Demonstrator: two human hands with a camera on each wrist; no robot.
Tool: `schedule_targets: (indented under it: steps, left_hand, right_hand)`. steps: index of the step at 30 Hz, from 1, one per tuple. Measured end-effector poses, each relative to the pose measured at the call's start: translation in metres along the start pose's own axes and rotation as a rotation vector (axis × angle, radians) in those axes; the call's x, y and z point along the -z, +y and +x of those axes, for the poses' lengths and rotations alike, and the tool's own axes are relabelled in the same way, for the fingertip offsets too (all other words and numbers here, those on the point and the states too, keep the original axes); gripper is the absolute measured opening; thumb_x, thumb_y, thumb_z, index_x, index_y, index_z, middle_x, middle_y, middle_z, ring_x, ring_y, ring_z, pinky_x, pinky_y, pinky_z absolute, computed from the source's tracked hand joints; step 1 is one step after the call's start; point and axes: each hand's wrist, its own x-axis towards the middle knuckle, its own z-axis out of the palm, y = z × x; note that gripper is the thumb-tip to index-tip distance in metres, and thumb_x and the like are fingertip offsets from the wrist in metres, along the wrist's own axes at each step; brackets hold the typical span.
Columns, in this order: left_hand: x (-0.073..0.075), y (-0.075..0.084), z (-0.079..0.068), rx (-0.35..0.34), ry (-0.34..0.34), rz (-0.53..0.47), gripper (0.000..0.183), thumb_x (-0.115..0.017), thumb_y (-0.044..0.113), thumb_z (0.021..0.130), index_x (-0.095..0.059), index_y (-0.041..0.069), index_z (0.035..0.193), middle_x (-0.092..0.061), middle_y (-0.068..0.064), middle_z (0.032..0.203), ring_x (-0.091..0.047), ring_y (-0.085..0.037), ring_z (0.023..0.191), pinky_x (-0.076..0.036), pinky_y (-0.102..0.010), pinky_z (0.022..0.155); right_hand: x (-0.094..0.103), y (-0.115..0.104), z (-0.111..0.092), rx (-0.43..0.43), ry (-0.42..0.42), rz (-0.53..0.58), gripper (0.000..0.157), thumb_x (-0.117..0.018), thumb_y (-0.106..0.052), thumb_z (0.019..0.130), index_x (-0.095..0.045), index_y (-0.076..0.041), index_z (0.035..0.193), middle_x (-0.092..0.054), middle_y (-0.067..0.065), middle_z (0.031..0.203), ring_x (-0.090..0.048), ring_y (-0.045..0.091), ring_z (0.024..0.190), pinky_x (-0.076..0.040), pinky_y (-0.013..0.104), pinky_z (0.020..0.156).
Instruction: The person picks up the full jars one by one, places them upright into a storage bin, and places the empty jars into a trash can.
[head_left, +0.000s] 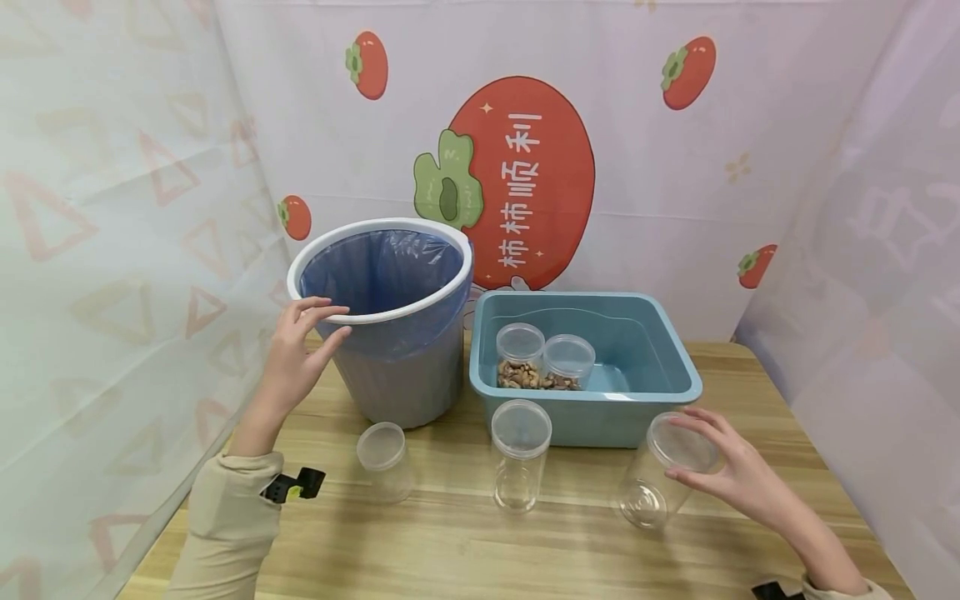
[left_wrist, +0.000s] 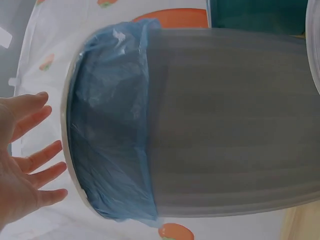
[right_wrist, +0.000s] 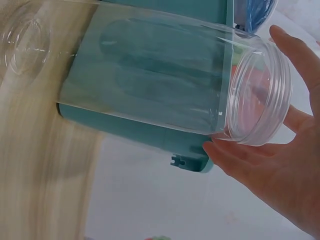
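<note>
We list one tall clear jar (head_left: 652,490), lidded, standing on the wooden table (head_left: 465,558) between the thumb and fingers of the right hand (head_left: 731,467). Right fingers: curved about the lid; whether they grasp it, we cannot tell. One similar jar (head_left: 517,467), to the left of the right fingertips. One short jar (head_left: 387,467), to the right of the left fingers and lower. One blue-green tub (head_left: 600,427), beyond the right fingers and leftward; we count two jars of nuts (head_left: 520,358) inside. One grey bin (head_left: 408,383), blue-lined, its white rim (head_left: 382,317) just beside the left fingertips. Left hand (head_left: 296,362): fingers released, loosely spread.
</note>
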Motion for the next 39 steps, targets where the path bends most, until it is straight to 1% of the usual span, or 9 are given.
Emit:
schedule_targets:
  steps: [7, 9, 10, 14, 20, 27, 31, 36, 39]
  left_hand:
    - [0.0, -0.013, -0.002, 0.021, 0.022, 0.004, 0.023, -0.067, -0.007, 0.071, -0.064, -0.004, 0.094, -0.05, -0.026, 0.1, -0.044, -0.038, 0.098, -0.031, -0.047, 0.082]
    - [0.0, -0.015, -0.003, 0.028, 0.017, 0.009, 0.022, -0.067, -0.007, 0.072, -0.065, -0.004, 0.093, -0.05, -0.026, 0.099, -0.043, -0.038, 0.099, -0.03, -0.047, 0.082]
    - [-0.001, -0.016, -0.003, 0.032, 0.014, 0.012, 0.021, -0.067, -0.006, 0.072, -0.065, -0.004, 0.093, -0.05, -0.025, 0.098, -0.042, -0.038, 0.099, -0.03, -0.047, 0.082]
    - [-0.001, -0.02, -0.004, 0.05, -0.003, 0.024, 0.02, -0.066, -0.005, 0.073, -0.065, -0.002, 0.093, -0.049, -0.023, 0.097, -0.041, -0.038, 0.1, -0.029, -0.048, 0.082]
    - [-0.003, -0.022, -0.005, 0.064, -0.002, 0.028, 0.019, -0.066, -0.005, 0.074, -0.064, -0.001, 0.093, -0.049, -0.022, 0.096, -0.039, -0.037, 0.102, -0.028, -0.05, 0.085]
    - [-0.005, -0.023, -0.005, 0.065, -0.001, 0.025, 0.017, -0.065, -0.004, 0.075, -0.063, -0.001, 0.092, -0.048, -0.023, 0.097, -0.038, -0.038, 0.102, -0.026, -0.051, 0.086]
    - [-0.005, -0.023, -0.005, 0.069, -0.004, 0.024, 0.017, -0.065, -0.004, 0.075, -0.063, -0.001, 0.092, -0.048, -0.022, 0.097, -0.038, -0.038, 0.102, -0.026, -0.051, 0.086]
    - [-0.005, -0.023, -0.005, 0.074, -0.004, 0.016, 0.016, -0.065, -0.003, 0.076, -0.063, -0.001, 0.092, -0.048, -0.022, 0.097, -0.037, -0.038, 0.101, -0.025, -0.05, 0.086]
    - [-0.005, -0.022, -0.005, 0.078, -0.012, 0.009, 0.016, -0.064, -0.003, 0.076, -0.063, 0.0, 0.092, -0.048, -0.022, 0.097, -0.037, -0.037, 0.102, -0.025, -0.05, 0.086]
  right_hand:
    - [-0.003, -0.002, 0.0, -0.044, -0.001, -0.04, 0.06, -0.08, -0.023, 0.063, -0.055, -0.018, 0.117, -0.047, 0.001, 0.114, -0.043, 0.006, 0.1, -0.038, 0.023, 0.074]
    - [-0.004, -0.002, 0.001, -0.035, 0.015, -0.038, 0.059, -0.08, -0.022, 0.062, -0.056, -0.017, 0.116, -0.048, 0.001, 0.112, -0.043, 0.004, 0.098, -0.037, 0.022, 0.073]
    - [-0.005, -0.002, 0.001, -0.032, 0.026, -0.039, 0.059, -0.08, -0.021, 0.061, -0.056, -0.018, 0.115, -0.048, 0.0, 0.111, -0.042, 0.001, 0.097, -0.036, 0.019, 0.073]
    - [-0.004, -0.002, 0.005, 0.026, 0.083, -0.036, 0.059, -0.082, -0.015, 0.058, -0.058, -0.015, 0.112, -0.05, 0.0, 0.106, -0.041, -0.004, 0.095, -0.034, 0.012, 0.073]
    - [0.01, -0.01, 0.015, 0.102, 0.125, -0.028, 0.062, -0.082, -0.007, 0.054, -0.059, -0.011, 0.111, -0.051, 0.002, 0.105, -0.042, -0.003, 0.096, -0.032, 0.008, 0.075]
    - [0.03, -0.02, 0.025, 0.143, 0.156, -0.048, 0.065, -0.082, -0.002, 0.051, -0.059, -0.01, 0.111, -0.052, 0.001, 0.102, -0.045, -0.001, 0.09, -0.034, 0.007, 0.07]
    - [0.038, -0.025, 0.032, 0.183, 0.182, -0.04, 0.065, -0.082, 0.0, 0.048, -0.06, -0.008, 0.109, -0.052, 0.0, 0.101, -0.047, -0.003, 0.086, -0.036, 0.006, 0.071]
    - [0.047, -0.03, 0.039, 0.231, 0.197, -0.032, 0.063, -0.082, 0.0, 0.047, -0.06, -0.004, 0.107, -0.053, 0.0, 0.101, -0.048, -0.006, 0.089, -0.035, 0.005, 0.076]
    - [0.052, -0.032, 0.044, 0.287, 0.221, 0.003, 0.062, -0.081, 0.0, 0.047, -0.06, 0.0, 0.105, -0.055, 0.004, 0.1, -0.05, -0.003, 0.092, -0.037, 0.006, 0.077]
